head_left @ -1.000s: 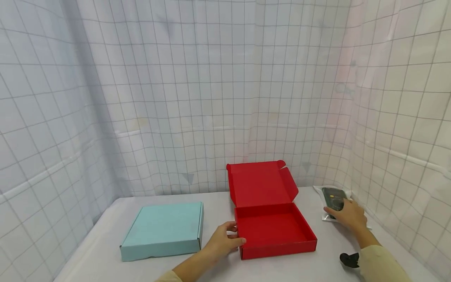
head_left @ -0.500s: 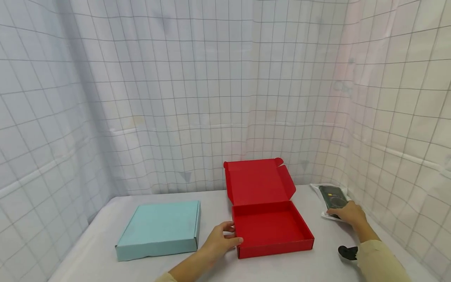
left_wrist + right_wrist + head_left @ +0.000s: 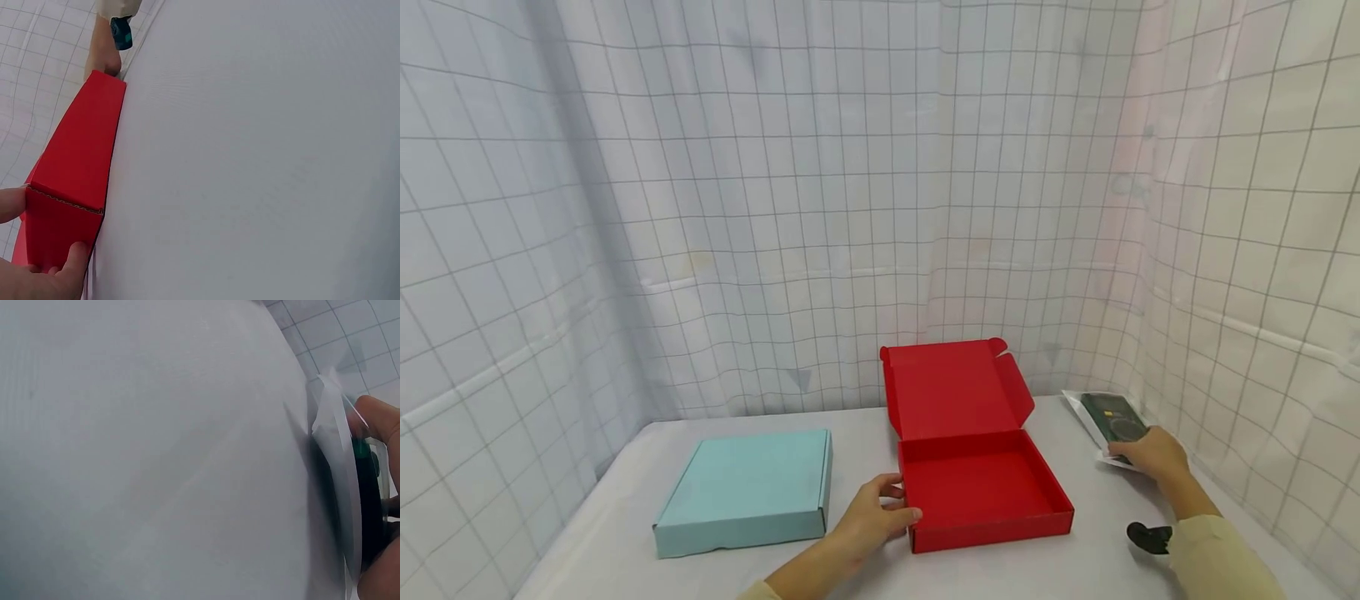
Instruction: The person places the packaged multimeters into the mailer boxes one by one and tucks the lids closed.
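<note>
- Clock directions are read in the head view, with twelve o'clock pointing away from the person.
- Bagged packet point(image 3: 1107, 414): located at two o'clock from the red box point(image 3: 992, 531), near the far right corner of the white cloth point(image 3: 861, 437). Dark green contents in a clear bag; long axis runs from eleven to five o'clock.
- Right hand point(image 3: 1156, 457): grips the packet at its five o'clock end, so most of the packet lies toward eleven from the fingers. Digits are curled, parted by about the breadth of the contents. This is the nearer hand; the left is well apart from the packet.
- Red box: open, lid raised at twelve, tray bare inside. From the right hand it lies toward nine, slightly to eight.
- Left hand point(image 3: 871, 517): at the box's eight o'clock corner, holding the wall between thumb and fingers, which are parted only by the box edge.
- Pale blue box point(image 3: 752, 479): closed, at nine o'clock from the left hand, no contact.
- Left wrist view: discloses a fingertip against the red box's outer wall and the corrugated corner seam, details not made out from the head.
- Right wrist view: discloses digits on opposite sides of the packet and shadow beneath its edge. Framing is tight; whether the packet is wholly clear of the cloth cannot be certified.
</note>
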Demonstrator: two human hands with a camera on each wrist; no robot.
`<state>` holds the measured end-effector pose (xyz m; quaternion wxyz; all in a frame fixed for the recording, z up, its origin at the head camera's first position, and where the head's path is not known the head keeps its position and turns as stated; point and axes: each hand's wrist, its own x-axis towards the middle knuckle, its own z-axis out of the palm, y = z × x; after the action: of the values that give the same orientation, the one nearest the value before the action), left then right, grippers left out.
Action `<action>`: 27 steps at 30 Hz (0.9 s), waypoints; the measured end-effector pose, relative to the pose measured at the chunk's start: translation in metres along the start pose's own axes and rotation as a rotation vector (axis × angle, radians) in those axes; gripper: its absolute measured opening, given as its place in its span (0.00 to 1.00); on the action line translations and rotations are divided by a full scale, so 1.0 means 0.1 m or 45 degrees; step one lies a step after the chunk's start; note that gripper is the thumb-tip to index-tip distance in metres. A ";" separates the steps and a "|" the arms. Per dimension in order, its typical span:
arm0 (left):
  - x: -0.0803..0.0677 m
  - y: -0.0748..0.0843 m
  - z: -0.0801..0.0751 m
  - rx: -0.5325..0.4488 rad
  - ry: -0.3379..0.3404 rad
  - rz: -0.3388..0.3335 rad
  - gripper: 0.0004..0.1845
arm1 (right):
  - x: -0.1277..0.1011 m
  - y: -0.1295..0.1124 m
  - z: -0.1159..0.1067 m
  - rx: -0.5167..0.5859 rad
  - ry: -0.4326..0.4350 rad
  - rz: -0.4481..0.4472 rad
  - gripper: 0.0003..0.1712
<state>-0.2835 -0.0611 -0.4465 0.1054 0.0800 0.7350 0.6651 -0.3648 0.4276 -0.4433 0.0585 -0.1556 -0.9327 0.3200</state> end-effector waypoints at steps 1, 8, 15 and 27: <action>0.00 0.00 0.00 -0.003 0.007 -0.003 0.38 | 0.00 0.00 -0.01 0.006 0.001 0.004 0.59; 0.01 0.00 0.02 -0.036 0.046 -0.033 0.38 | -0.02 -0.07 -0.12 0.023 -0.027 -0.017 0.59; 0.01 -0.02 0.03 -0.059 0.059 -0.050 0.39 | -0.05 -0.17 -0.23 0.060 -0.051 -0.083 0.59; -0.01 0.01 0.02 -0.054 0.052 -0.055 0.37 | -0.07 -0.29 -0.44 0.062 -0.078 -0.231 0.60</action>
<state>-0.2821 -0.0588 -0.4460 0.1064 0.0481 0.7243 0.6795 -0.3563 0.4288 -0.3904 0.0625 -0.0593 -0.9363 0.3404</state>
